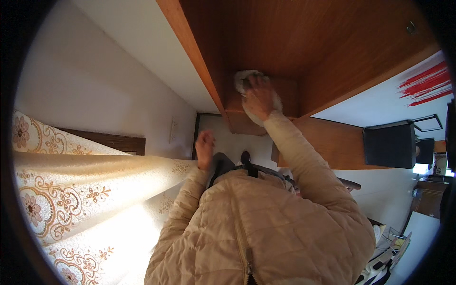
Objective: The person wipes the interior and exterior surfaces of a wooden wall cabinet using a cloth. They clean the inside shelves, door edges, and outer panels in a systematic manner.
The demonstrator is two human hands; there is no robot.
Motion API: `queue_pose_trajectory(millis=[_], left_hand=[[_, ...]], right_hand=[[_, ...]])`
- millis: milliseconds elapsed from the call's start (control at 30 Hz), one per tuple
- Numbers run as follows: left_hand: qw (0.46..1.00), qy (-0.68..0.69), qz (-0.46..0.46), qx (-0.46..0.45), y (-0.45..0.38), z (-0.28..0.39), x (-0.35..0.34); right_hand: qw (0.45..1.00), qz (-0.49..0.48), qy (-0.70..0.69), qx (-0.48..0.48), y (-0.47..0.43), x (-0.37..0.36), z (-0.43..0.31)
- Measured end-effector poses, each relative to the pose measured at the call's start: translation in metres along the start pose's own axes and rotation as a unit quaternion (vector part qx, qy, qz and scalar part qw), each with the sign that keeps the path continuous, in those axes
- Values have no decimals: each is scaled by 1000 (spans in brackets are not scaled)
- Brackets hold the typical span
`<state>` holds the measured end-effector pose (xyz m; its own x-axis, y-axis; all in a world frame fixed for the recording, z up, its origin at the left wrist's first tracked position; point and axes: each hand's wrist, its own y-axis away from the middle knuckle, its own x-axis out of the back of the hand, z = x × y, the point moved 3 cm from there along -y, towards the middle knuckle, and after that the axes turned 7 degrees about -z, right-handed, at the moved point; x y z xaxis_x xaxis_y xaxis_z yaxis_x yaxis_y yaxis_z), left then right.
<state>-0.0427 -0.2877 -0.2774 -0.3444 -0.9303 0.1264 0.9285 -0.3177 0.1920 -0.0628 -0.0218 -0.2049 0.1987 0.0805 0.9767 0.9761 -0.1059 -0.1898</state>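
My right hand (pixel 258 98) presses a pale cloth (pixel 245 76) onto the lower board of a reddish-brown wooden cabinet (pixel 256 35). Part of the cloth hangs past the wrist towards the board's front edge, and the fingers are slightly blurred. To the left of the cabinet, my left hand (pixel 205 149) is raised with its fingers loosely curled. It appears to touch nothing; whether anything lies inside the curled fingers is hidden.
A patterned curtain (pixel 71 199) hangs close on my left, beside a white wall (pixel 142 92). On the right, a dark speaker-like box (pixel 390 144) stands on a lower wooden surface (pixel 331 146). A metal hook (pixel 410 27) is fixed to the cabinet's wood.
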Motion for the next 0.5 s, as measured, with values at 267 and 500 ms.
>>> queue_pose_trajectory(millis=[267,500], left_hand=[[984,15,-156,87,24,-60,4],[965,20,-245,92,14,-60,-8]], right_hand=[[999,22,-35,11,-25,-9,-26],[913,-203,-300,186,58,13,-16]])
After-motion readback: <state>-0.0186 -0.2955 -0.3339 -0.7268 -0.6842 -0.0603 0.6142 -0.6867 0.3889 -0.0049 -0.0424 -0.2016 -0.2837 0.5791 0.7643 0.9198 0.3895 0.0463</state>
